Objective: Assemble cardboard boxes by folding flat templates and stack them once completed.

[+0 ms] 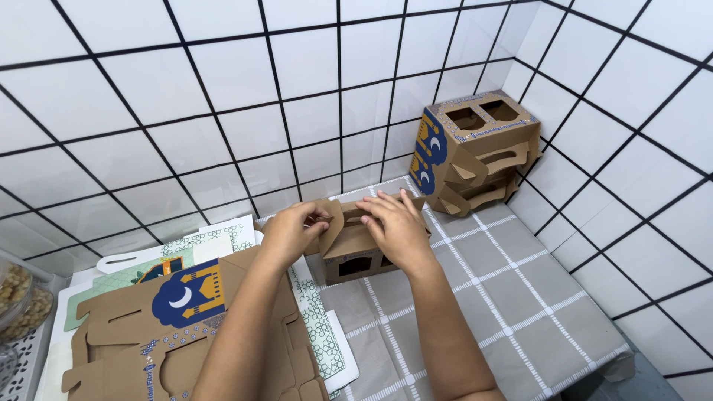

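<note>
A small brown cardboard box (355, 261) with window cut-outs stands on the grey checked tablecloth (520, 297). Both of my hands press on its top flaps. My left hand (291, 230) pinches the left handle flap, and my right hand (398, 226) lies over the right side of the top, fingers spread on the cardboard. Two finished boxes of the same kind (469, 148), brown with a blue crescent-moon print, are stacked in the far right corner against the tiled wall.
Flat unfolded box blanks (171, 319) with the blue moon print lie in a pile at the left, over green-patterned sheets (316, 327). A container with small light pieces (16, 297) sits at the far left edge. White tiled walls close in the back and right.
</note>
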